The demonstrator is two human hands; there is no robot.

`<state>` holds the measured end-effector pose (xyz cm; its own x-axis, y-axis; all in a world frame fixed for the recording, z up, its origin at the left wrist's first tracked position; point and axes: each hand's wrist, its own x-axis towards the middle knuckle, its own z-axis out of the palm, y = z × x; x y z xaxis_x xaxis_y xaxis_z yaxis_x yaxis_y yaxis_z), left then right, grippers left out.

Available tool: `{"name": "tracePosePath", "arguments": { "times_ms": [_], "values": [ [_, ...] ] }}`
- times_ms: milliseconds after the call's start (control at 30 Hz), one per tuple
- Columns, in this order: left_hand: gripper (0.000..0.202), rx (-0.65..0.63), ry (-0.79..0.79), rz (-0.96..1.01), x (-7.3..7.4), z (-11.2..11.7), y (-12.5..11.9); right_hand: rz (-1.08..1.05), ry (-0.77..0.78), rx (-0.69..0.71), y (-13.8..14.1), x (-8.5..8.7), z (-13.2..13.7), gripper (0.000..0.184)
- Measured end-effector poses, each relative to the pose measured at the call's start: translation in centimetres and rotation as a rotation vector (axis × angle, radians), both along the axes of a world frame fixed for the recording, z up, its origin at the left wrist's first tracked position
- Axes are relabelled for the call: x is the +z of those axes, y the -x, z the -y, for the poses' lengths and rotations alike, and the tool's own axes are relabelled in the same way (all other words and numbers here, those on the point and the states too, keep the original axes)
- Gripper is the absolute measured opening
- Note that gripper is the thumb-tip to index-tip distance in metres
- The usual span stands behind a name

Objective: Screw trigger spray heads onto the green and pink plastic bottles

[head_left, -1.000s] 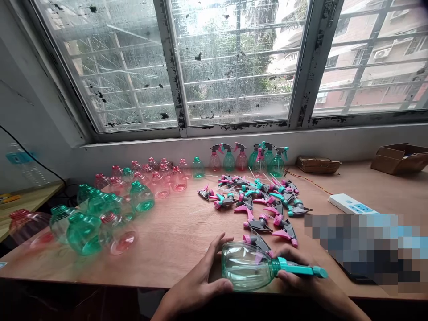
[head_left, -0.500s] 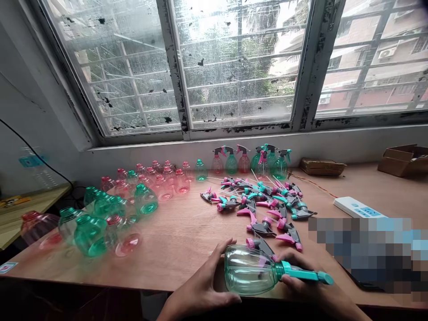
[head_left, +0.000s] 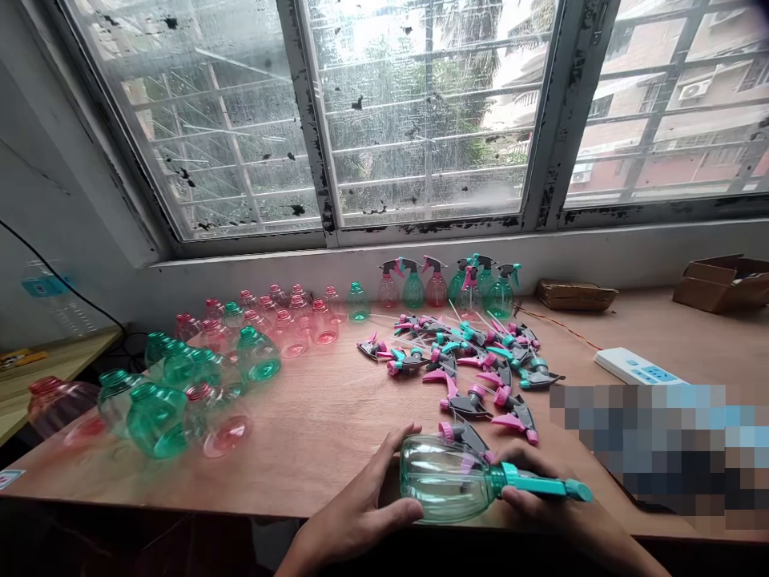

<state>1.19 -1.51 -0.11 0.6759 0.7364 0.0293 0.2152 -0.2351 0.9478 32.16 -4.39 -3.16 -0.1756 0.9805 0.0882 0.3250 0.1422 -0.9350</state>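
A clear green spray bottle (head_left: 444, 481) lies on its side in the air at the table's front edge, its base to the left and its turquoise trigger head (head_left: 541, 484) to the right. My left hand (head_left: 366, 501) curves around the base, thumb in front and fingers behind. At the neck, my right hand (head_left: 541, 497) grips the collar between thumb and fingers; part of it is hidden behind the trigger head. Just beyond the bottle lies a loose pink and grey trigger head (head_left: 472, 439), partly seen through the clear plastic.
Loose trigger heads (head_left: 444, 365) lie piled mid-table. Open pink and green bottles (head_left: 157, 421) stand at left. Several assembled spray bottles (head_left: 412, 288) line the window wall. A white power strip (head_left: 640, 367), a cardboard box (head_left: 718, 284) and a blurred-out object (head_left: 654, 457) are at right.
My left thumb has shifted slightly up against the bottle's base. The whole view has moved a little; the bottle and my right hand keep nearly the same pose.
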Motion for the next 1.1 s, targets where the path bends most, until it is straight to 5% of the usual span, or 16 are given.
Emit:
{"name": "tracePosePath", "arguments": {
  "times_ms": [600,867,1100],
  "values": [
    [0.107,0.018,-0.069,-0.061,-0.14,-0.13,-0.13,0.076,0.011,0.067,-0.63,0.79,-0.26,0.019],
    [0.076,-0.006,-0.034,0.018,-0.25,-0.43,0.1,0.014,0.002,0.029,-0.27,0.36,-0.1,0.021],
    [0.076,0.008,-0.006,0.024,-0.32,-0.36,0.11,0.042,0.0,0.017,-0.21,0.52,-0.06,0.019]
  ]
}}
